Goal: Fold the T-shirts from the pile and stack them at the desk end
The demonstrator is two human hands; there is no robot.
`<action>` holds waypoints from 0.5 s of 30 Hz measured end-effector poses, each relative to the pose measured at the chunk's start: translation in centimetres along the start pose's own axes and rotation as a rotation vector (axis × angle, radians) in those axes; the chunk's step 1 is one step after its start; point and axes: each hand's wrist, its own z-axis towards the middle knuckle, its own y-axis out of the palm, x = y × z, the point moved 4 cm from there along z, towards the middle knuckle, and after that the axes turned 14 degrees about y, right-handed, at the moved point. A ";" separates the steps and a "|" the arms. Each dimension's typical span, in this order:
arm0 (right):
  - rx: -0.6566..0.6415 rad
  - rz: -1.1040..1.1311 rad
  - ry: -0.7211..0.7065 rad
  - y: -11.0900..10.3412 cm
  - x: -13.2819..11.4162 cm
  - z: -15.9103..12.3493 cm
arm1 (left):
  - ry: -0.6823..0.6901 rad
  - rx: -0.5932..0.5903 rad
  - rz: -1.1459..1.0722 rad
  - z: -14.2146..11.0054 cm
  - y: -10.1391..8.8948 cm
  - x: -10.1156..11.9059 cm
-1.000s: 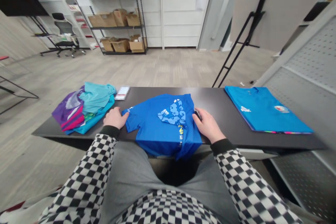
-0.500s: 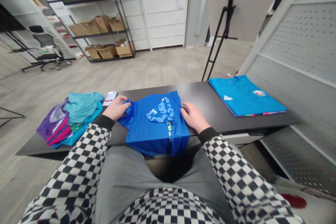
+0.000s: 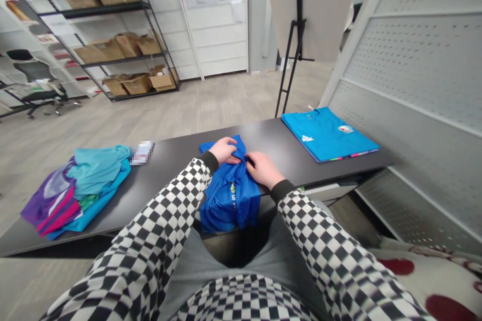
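Rumpled blue shirt (image 3: pixel 222 201), yellow-and-white print (image 3: pixel 233 195) (half lost in folds), bunched on dark table (image 3: pixel 165 154), draping over near edge

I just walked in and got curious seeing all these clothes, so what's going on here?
A person in checkered sleeves has a left hand and a right hand close together on a bunched blue shirt, which hangs over the near edge of the dark table. A loose heap of clothes lies to the left, and flat folded clothing to the right.

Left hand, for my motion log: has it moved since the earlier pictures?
Yes: the left hand moved right, away from the clothes pile on the table.
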 end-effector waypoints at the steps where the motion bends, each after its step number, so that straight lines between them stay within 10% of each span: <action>1: -0.007 -0.005 0.010 0.0 0.0 0.0 | 0.003 -0.029 -0.010 0.0 0.5 -0.6; 4: -0.010 0.012 0.028 0.1 0.1 0.2 | 0.096 0.009 0.095 0.0 -0.7 -2.0; 9: 0.087 0.146 0.012 -0.2 0.2 0.2 | 0.268 0.257 0.432 -0.7 -8.1 -4.7; 15: -0.005 0.020 -0.001 0.3 -0.2 -0.2 | 0.483 0.084 0.962 -2.4 -10.8 -8.4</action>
